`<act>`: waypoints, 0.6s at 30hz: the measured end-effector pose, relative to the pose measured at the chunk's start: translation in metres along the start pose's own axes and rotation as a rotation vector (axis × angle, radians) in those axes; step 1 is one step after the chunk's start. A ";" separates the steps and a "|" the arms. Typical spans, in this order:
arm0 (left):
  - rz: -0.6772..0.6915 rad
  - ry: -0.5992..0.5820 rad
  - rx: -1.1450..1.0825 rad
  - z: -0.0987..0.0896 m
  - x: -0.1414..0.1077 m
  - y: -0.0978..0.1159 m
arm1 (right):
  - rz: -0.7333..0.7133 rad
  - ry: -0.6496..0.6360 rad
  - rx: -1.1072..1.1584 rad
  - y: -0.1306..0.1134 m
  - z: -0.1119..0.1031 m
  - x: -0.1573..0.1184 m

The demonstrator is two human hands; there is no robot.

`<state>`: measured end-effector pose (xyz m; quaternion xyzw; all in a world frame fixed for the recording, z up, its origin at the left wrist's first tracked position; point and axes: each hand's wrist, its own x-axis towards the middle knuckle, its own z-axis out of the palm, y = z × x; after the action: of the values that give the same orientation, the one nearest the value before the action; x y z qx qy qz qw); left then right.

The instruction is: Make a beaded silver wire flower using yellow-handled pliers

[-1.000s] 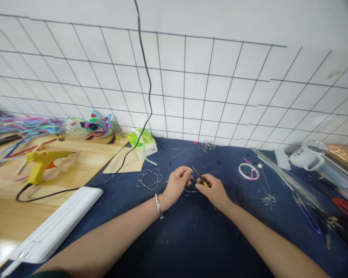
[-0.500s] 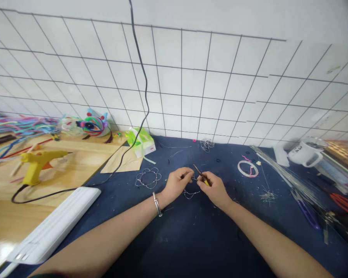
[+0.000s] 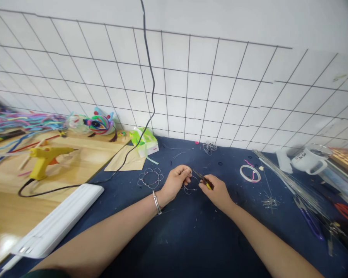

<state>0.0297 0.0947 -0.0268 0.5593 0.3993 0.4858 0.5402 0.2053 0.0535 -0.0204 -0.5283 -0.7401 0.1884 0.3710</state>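
Thumb and fingers of my left hand (image 3: pixel 178 180) pinch a thin, curved metal wire (image 3: pixel 195 176). My right hand (image 3: pixel 217 193) is closed around pliers (image 3: pixel 204 180) with yellow and dark handles, their dark narrow jaws pointing toward the left fingertips. Whether the jaws touch the wire I cannot tell. More looped wire (image 3: pixel 190 190) hangs below, between the two hands. To the left of my left hand, a flower-shaped wire ring (image 3: pixel 150 178) lies flat on the dark blue mat (image 3: pixel 174 239).
A yellow glue gun (image 3: pixel 43 160) and a white power strip (image 3: pixel 60 220) are at left. Behind stand a tissue pack (image 3: pixel 145 141) and a wire tangle (image 3: pixel 209 147). At right lie a white coil (image 3: pixel 249 173), straight wires (image 3: pixel 290 183), purple-handled pliers (image 3: pixel 310 222) and a mug (image 3: pixel 311 160).
The pliers have tipped lower, their jaws now pointing more to the left toward the left fingers. My hands have drawn slightly apart, and the view has shifted a little.
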 end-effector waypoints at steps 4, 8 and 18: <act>0.044 0.071 0.043 -0.005 0.004 0.002 | -0.122 0.064 -0.206 0.007 -0.006 0.003; 0.093 0.092 0.102 -0.008 0.006 0.004 | -0.319 0.060 -0.599 0.007 -0.009 0.004; 0.166 0.054 0.221 -0.008 0.004 -0.001 | -0.369 0.063 -0.799 0.004 -0.009 0.004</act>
<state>0.0231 0.1008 -0.0273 0.6332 0.4170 0.4969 0.4222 0.2144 0.0575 -0.0158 -0.4948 -0.8251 -0.1983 0.1875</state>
